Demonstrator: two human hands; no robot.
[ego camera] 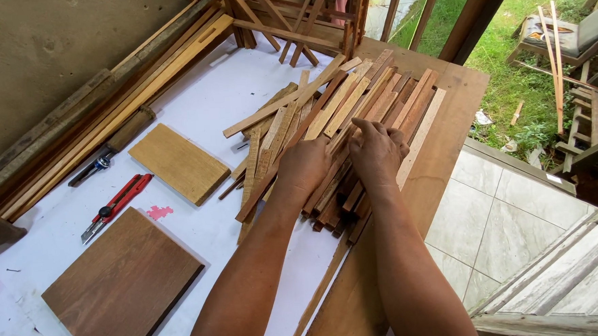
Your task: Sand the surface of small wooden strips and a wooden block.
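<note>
A pile of thin wooden slats (350, 111), light and dark brown, lies across the workbench. Both my hands rest on its near part. My left hand (304, 166) is curled down over several darker slats. My right hand (378, 150) lies beside it, fingers bent and pressed on the slats, index finger pointing away. Whether either hand has closed around a slat is hidden by the backs of the hands.
On the white sheet (200, 105) lie a light wooden board (179, 162), a dark board (121, 283), a red utility knife (117, 206) and a blue-handled tool (91, 169). Long timber strips (105, 110) lean along the wall. The bench edge (449, 174) drops to tiled floor at right.
</note>
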